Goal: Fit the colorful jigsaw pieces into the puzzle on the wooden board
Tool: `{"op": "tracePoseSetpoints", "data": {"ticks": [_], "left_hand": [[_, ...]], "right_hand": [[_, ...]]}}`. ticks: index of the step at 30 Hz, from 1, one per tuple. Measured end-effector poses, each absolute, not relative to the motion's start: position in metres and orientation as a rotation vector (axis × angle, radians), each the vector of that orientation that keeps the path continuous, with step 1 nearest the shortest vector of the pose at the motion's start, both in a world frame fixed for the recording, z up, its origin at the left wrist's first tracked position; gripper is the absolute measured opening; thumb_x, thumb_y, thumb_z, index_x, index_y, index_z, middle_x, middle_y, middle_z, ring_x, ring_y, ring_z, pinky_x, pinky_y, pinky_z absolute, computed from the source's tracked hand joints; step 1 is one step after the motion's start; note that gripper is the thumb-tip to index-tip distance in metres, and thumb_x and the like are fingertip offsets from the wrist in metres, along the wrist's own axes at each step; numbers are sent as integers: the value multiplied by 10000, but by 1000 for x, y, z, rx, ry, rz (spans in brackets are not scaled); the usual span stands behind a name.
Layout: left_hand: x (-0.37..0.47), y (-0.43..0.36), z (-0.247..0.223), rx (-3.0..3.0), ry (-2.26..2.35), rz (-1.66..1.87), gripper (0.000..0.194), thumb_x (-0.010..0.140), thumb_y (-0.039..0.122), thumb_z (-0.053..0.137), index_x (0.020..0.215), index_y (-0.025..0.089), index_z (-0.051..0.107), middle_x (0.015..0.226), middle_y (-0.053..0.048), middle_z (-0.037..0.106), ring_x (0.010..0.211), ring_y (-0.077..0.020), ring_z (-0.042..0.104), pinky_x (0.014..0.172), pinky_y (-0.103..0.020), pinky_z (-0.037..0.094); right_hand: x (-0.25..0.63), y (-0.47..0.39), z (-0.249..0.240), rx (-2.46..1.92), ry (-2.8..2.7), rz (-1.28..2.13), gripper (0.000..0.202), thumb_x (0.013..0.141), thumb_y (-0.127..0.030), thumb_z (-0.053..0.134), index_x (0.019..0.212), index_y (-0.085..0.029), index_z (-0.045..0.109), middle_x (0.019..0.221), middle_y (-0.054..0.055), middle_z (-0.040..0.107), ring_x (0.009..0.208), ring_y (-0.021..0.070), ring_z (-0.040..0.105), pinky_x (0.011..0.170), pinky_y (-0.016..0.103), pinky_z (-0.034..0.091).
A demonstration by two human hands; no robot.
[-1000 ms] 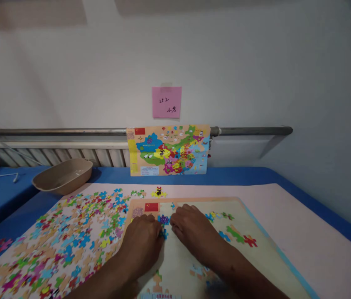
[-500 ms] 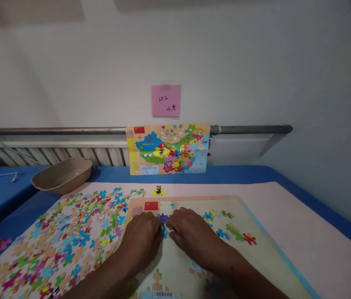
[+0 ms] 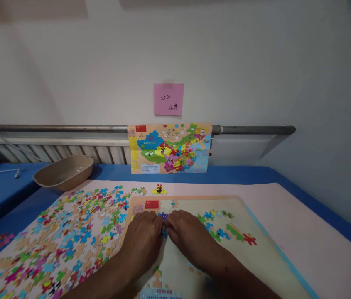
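Both hands lay palm-down on the puzzle board [image 3: 256, 257], fingers curled and knuckles nearly touching, with a small blue-and-purple cluster of puzzle pieces [image 3: 163, 216] showing between the fingertips. The left hand [image 3: 142, 241] pressed on the left edge of that cluster and the right hand [image 3: 187, 234] on its right edge; whether either hand actually pinched a piece could not be determined, because the fingertips hid the contact. The cluster sat in the far left part of the board, just near of the red flag print [image 3: 152, 204] in the board's far left corner. Right of the right hand, several joined pieces lay on the board: blue ones [image 3: 208, 216], a green one [image 3: 234, 231] and a red one [image 3: 249, 239]. Left of the board, a wide spread of loose pieces [image 3: 69, 236] in many colours covered the pink mat [image 3: 303, 216], and a yellow piece [image 3: 159, 191] lay alone just beyond the board's far edge. The mat rested on a blue table [image 3: 244, 174]. On the far left of the table stood a beige oval tray [image 3: 63, 172]. A coloured reference map [image 3: 169, 147] leaned upright against the wall at the table's far edge, below a grey pipe [image 3: 253, 130], and a pink note [image 3: 168, 99] with handwriting was stuck to the wall above the map.
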State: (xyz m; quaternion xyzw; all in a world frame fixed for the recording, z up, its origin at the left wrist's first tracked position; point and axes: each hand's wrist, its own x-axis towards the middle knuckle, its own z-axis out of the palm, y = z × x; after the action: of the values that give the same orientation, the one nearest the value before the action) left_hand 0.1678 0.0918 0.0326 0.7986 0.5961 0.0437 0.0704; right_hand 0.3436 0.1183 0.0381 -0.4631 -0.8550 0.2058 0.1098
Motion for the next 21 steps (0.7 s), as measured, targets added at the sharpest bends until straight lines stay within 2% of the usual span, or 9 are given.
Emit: {"op": "tracePoseSetpoints", "data": {"ticks": [3, 9, 12, 15, 21], "left_hand": [[166, 93, 34, 2386, 1789, 165, 298, 894, 55, 537, 1046, 178, 762, 1089, -136, 763, 1092, -366, 703, 965, -495, 515], [147, 83, 40, 2247, 1672, 600, 248, 788, 7, 596, 897, 216, 671, 920, -14, 717, 914, -239, 670, 801, -359, 448], [138, 68, 43, 2270, 1608, 765, 264, 767, 10, 629, 912, 227, 671, 868, 6, 699, 837, -215, 657, 741, -333, 427], [134, 52, 42, 2369, 1534, 929, 286, 808, 27, 615, 972, 247, 692, 878, 2, 709, 825, -215, 679, 717, -327, 450], [130, 36, 35, 2502, 1464, 1197, 213, 968, 102, 533, 1050, 252, 659, 910, -13, 718, 825, -225, 669, 731, -374, 488]], "right_hand": [[345, 119, 34, -1351, -2453, 655, 172, 1022, -101, 629, 873, -170, 575, 947, 63, 653, 891, 242, 552, 804, 386, 350], [351, 116, 45, -1351, -2226, 864, 140, 982, -91, 599, 876, -176, 635, 865, -12, 673, 802, 162, 580, 724, 327, 362], [349, 111, 55, -1329, -2099, 1099, 143, 960, -102, 588, 883, -181, 678, 776, -47, 655, 723, 137, 557, 651, 310, 365], [345, 106, 60, -1277, -2029, 1276, 141, 963, -111, 572, 893, -173, 678, 735, -54, 605, 674, 126, 500, 595, 299, 346], [340, 100, 68, -1236, -1997, 1432, 156, 974, -66, 563, 856, -141, 634, 719, -52, 543, 678, 113, 440, 591, 289, 327]]}}
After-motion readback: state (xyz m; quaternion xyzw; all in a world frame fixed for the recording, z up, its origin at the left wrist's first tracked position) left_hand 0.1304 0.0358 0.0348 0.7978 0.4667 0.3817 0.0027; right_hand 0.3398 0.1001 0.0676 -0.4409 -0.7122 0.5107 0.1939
